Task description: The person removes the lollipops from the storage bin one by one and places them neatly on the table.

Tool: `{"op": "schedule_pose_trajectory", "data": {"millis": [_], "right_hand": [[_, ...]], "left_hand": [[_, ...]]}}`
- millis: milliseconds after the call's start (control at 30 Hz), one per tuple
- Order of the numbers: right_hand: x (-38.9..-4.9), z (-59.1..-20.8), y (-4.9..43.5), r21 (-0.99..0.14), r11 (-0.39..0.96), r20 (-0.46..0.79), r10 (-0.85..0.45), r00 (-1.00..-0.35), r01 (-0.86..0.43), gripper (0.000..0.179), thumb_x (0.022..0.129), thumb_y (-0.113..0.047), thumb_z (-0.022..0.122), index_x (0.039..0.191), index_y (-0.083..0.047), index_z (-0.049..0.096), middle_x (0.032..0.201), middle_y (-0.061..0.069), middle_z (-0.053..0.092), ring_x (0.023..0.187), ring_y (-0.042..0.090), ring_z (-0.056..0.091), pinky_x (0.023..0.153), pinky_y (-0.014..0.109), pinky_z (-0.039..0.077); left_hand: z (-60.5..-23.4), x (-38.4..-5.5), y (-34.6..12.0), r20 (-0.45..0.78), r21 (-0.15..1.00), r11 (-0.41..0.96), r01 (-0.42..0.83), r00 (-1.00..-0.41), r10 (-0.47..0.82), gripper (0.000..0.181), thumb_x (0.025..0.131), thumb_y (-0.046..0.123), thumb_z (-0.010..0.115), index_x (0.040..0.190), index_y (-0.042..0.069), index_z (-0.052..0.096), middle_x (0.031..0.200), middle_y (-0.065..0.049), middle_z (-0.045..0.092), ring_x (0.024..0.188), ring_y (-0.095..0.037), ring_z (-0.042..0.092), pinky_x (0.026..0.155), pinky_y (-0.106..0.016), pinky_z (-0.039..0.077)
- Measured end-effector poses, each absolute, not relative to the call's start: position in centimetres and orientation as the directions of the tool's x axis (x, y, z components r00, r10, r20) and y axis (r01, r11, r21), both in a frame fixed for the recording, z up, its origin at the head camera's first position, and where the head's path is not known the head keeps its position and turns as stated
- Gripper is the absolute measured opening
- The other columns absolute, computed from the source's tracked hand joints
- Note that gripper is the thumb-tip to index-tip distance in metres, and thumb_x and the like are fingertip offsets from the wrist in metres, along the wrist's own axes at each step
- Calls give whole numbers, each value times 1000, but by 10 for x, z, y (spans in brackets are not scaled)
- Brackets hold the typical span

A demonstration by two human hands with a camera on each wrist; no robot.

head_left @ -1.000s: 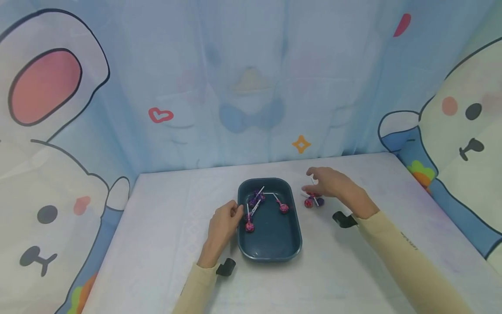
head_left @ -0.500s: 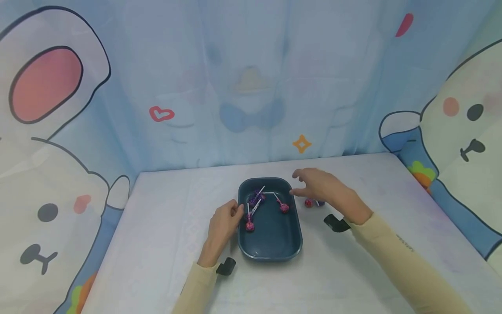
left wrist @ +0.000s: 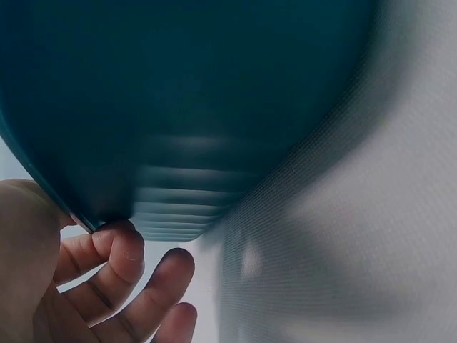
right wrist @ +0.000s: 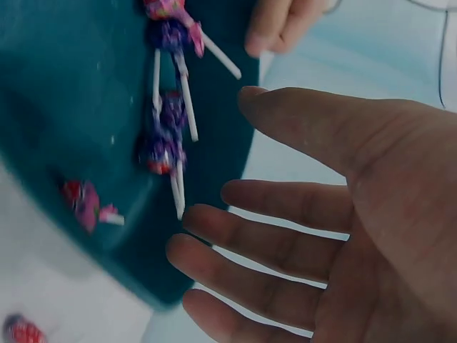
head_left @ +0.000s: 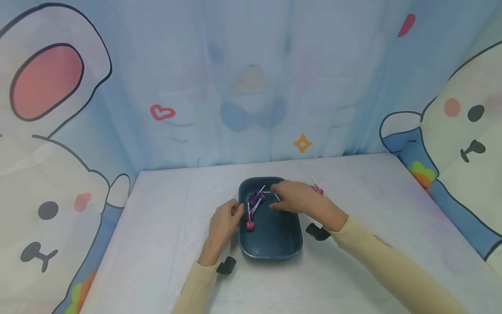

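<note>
A dark teal tray [head_left: 270,246] stands on the white cloth in the head view. My left hand [head_left: 222,223] pinches its left rim between thumb and forefinger, with the other fingers loose below in the left wrist view. Over the tray's right side is my right hand [head_left: 300,198], its fingers spread and holding nothing in the right wrist view. Several wrapped lollipops lie in the tray: purple ones [right wrist: 161,153] in a cluster, a pink one [head_left: 250,224] towards the front left, and another pink one [right wrist: 82,204] partly behind my right hand in the head view.
Just beyond my right hand, a pink lollipop [head_left: 318,190] lies on the table right of the tray; my hand hides what is beside it. The white-covered table [head_left: 172,218] ends at a blue printed curtain [head_left: 251,131].
My right hand has moved left, from the lollipops on the table to above the tray's right side. My left hand stays at the rim, and the tray has not moved.
</note>
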State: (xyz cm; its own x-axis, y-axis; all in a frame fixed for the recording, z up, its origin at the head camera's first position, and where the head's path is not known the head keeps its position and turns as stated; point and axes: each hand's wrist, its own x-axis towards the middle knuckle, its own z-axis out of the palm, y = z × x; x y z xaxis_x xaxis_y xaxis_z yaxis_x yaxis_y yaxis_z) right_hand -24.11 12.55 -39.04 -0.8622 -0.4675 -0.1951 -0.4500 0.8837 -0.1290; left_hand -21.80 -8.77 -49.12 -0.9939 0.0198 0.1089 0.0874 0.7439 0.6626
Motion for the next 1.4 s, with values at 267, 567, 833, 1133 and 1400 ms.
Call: {"op": "schedule_pose_trajectory", "data": {"millis": [267, 567, 833, 1133, 1400], "right_hand": [[-235, -406, 95, -73, 844, -180, -535, -825, -532, 45, 80, -45, 65, 112, -14, 62, 101, 1, 67, 92, 18, 62, 79, 39, 50], [-228, -425, 73, -51, 814, -205, -575, -792, -578, 33, 80, -45, 66, 89, -13, 65, 60, -6, 52, 54, 10, 49, 55, 29, 43], [-225, -433, 62, -33, 801, -168, -594, -787, -597, 36, 81, -47, 63, 66, -14, 59, 52, -4, 48, 48, 12, 47, 51, 34, 45], [-227, -450, 54, -8, 819, -146, -569, -810, -574, 36, 81, -43, 64, 60, -16, 52, 52, -4, 46, 47, 12, 44, 47, 32, 41], [-230, -454, 52, -37, 846, -127, -532, -837, -532, 38, 80, -42, 66, 57, -16, 51, 52, -3, 47, 49, 13, 44, 47, 33, 40]], "left_hand": [[-492, -219, -88, 91, 671, 737, 81, -995, 26, 27, 91, 40, 50, 75, 19, 51, 61, 5, 50, 51, -8, 44, 45, -24, 34], [-492, -220, -89, 97, 658, 748, 88, -995, 31, 26, 90, 39, 50, 74, 19, 50, 60, 5, 49, 50, -9, 44, 45, -25, 34], [-490, -220, -89, 94, 658, 748, 82, -995, 26, 26, 90, 39, 50, 73, 19, 50, 60, 5, 49, 51, -9, 45, 45, -25, 34], [-490, -219, -89, 90, 659, 749, 75, -996, 20, 27, 90, 39, 51, 73, 19, 50, 59, 4, 48, 50, -9, 45, 45, -24, 34], [-489, -218, -89, 91, 662, 746, 76, -996, 21, 27, 91, 40, 50, 73, 19, 49, 60, 4, 48, 51, -10, 45, 46, -24, 35]]}}
